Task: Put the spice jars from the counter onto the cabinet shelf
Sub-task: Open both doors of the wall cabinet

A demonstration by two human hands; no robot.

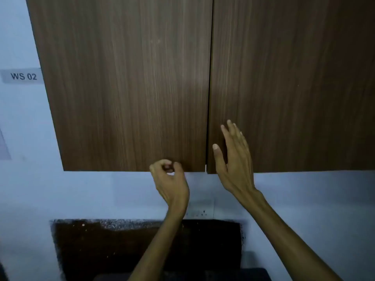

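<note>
The left hand point(169, 179) is raised to the bottom edge of the left door point(125, 84), fingers curled in toward the thumb right at that edge; whether they have hooked under the door or only hover in front of it cannot be told, and nothing else shows in the grip. The right hand point(233, 155) is released, fingers straight and spread, lying over the lower inner corner of the right door point(294, 84), thumb near the seam between the two; it may be touching the panel, though contact is not certain. Both doors are shut and flush, with no handles visible, so the shelf behind them is hidden. No jars are in view; the surface they should stand on is below the picture, apart from a dark patch point(146, 246) on the wall under the cabinet. A label reading "WS 02" point(23, 76) is fixed to the pale wall point(314, 199) at left, and a socket plate point(200, 209) sits between the forearms. The step in hand looks like opening the cabinet. The next move calls for fingertips under a door's lower edge and a pull outward, clear of the head, before any jar is fetched.
</note>
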